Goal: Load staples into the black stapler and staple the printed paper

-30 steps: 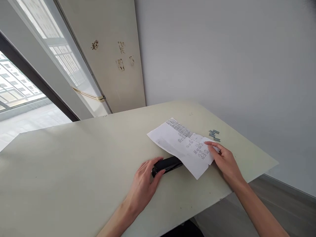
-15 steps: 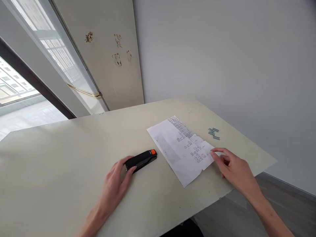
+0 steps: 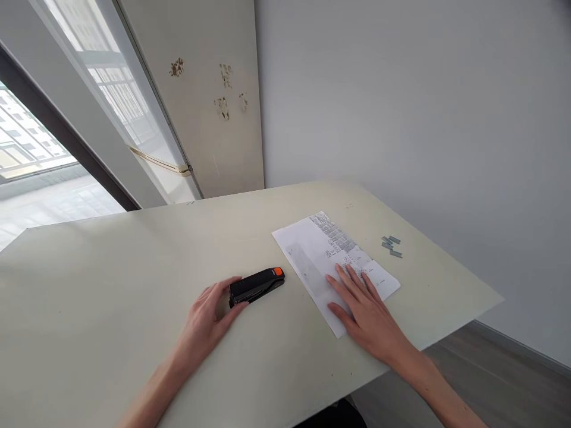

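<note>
On the table lies a black stapler (image 3: 256,286) with an orange patch at its far end. My left hand (image 3: 209,315) grips its near end between thumb and fingers. To the right of the stapler rests a printed sheet of white paper (image 3: 303,238), with one torn-looking edge; whether more sheets lie under it I cannot tell. My right hand (image 3: 368,312) lies flat on the paper's near part, fingers spread, covering some of the print. Several strips of staples (image 3: 391,244) sit beyond the paper on the right.
The pale table (image 3: 147,285) has its right corner and near edge over a grey floor (image 3: 455,368). Behind it stand a grey wall (image 3: 401,107) and a cabinet (image 3: 223,148) with brown worn spots. A window (image 3: 31,137) is at the left.
My right hand has moved left from the paper's right edge, where its fingers were curled, and now lies spread on the sheet. My left hand stays on the stapler. The view has shifted slightly.
</note>
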Action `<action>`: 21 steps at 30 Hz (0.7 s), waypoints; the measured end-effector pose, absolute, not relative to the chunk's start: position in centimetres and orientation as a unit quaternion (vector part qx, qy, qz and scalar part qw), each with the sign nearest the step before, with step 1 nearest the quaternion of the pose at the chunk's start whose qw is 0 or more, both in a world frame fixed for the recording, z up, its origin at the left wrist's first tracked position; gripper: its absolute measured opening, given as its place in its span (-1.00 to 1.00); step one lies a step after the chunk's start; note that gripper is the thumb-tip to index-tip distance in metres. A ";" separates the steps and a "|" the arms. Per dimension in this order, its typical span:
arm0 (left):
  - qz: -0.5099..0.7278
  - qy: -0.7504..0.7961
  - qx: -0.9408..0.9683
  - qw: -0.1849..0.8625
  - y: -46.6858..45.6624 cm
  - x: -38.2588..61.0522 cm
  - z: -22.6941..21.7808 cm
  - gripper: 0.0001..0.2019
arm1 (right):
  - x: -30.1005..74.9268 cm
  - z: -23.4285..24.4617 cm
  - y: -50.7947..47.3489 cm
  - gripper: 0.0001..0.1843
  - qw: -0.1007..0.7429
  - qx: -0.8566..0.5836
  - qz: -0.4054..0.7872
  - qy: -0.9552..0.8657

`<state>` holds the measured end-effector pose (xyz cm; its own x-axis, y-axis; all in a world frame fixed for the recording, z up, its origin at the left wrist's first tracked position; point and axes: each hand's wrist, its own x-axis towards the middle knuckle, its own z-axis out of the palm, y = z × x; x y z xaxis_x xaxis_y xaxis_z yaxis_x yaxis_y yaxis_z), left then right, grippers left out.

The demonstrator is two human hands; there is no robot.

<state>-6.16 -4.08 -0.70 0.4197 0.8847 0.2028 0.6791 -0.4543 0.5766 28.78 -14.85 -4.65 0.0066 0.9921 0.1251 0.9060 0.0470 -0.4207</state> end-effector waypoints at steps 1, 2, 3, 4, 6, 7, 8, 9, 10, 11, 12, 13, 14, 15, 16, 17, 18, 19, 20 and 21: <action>0.251 0.476 0.818 0.204 -4.0 -6.2 -0.7 -0.62 | 28.6 -4.8 -14.9 -0.33 0.196 -0.686 0.108 -0.692; 0.256 0.473 0.819 0.199 -4.0 -6.3 -0.7 -0.64 | 28.5 -4.9 -14.9 -0.33 0.196 -0.689 0.107 -0.689; 0.259 0.470 0.821 0.195 -3.9 -6.4 -0.7 -0.65 | 28.4 -4.9 -14.9 -0.32 0.197 -0.692 0.106 -0.686; 0.262 0.468 0.822 0.191 -3.8 -6.6 -0.7 -0.66 | 28.3 -4.9 -15.0 -0.32 0.197 -0.695 0.105 -0.684; 0.267 0.462 0.825 0.185 -3.6 -6.9 -0.7 -0.67 | 28.2 -5.0 -15.0 -0.32 0.197 -0.699 0.106 -0.679; 0.271 0.456 0.828 0.183 -3.6 -7.1 -0.7 -0.68 | 28.1 -5.0 -15.0 -0.31 0.195 -0.702 0.107 -0.676; 0.276 0.448 0.831 0.180 -3.5 -7.4 -0.6 -0.69 | 27.9 -5.0 -15.0 -0.31 0.194 -0.705 0.109 -0.673; 0.282 0.440 0.834 0.180 -3.4 -7.6 -0.6 -0.69 | 27.8 -5.0 -14.9 -0.30 0.193 -0.709 0.111 -0.669; 0.287 0.432 0.836 0.182 -3.4 -7.7 -0.6 -0.70 | 27.6 -5.0 -14.9 -0.29 0.194 -0.713 0.112 -0.664; 0.290 0.426 0.837 0.186 -3.3 -7.9 -0.6 -0.70 | 27.3 -4.8 -14.8 -0.28 0.199 -0.716 0.113 -0.659; 0.291 0.423 0.836 0.192 -3.3 -7.9 -0.6 -0.70 | 27.0 -4.5 -14.7 -0.27 0.209 -0.717 0.113 -0.655; 0.293 0.423 0.835 0.197 -3.3 -8.0 -0.7 -0.70 | 26.6 -4.1 -14.6 -0.27 0.223 -0.717 0.116 -0.650; 0.294 0.423 0.833 0.201 -3.3 -8.0 -0.8 -0.70 | 26.1 -3.5 -14.5 -0.28 0.241 -0.714 0.124 -0.645; 0.295 0.425 0.831 0.203 -3.4 -8.0 -0.8 -0.70 | 25.6 -2.9 -14.4 -0.30 0.261 -0.709 0.139 -0.640; 0.297 0.426 0.830 0.204 -3.4 -7.9 -0.9 -0.70 | 25.0 -2.2 -14.1 -0.34 0.283 -0.701 0.160 -0.635; 0.299 0.425 0.830 0.205 -3.4 -7.9 -0.9 -0.71 | 24.3 -1.4 -13.8 -0.38 0.305 -0.690 0.186 -0.630; 0.300 0.422 0.831 0.206 -3.5 -7.9 -1.0 -0.71 | 23.6 -0.7 -13.4 -0.42 0.326 -0.676 0.212 -0.626; 0.300 0.417 0.832 0.207 -3.5 -7.8 -1.0 -0.72 | 22.8 -0.1 -12.9 -0.46 0.346 -0.660 0.236 -0.624; 0.301 0.412 0.835 0.208 -3.6 -7.8 -1.0 -0.72 | 22.1 0.4 -12.2 -0.49 0.362 -0.644 0.255 -0.623; 0.302 0.406 0.838 0.206 -3.6 -7.8 -0.9 -0.73 | 21.3 0.8 -11.5 -0.51 0.376 -0.630 0.271 -0.624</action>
<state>-7.83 -3.62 -0.94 0.4878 0.8047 0.3384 0.5561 -0.5853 0.5900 21.31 -11.49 0.76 0.0752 0.9890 0.1275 0.5817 0.0603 -0.8112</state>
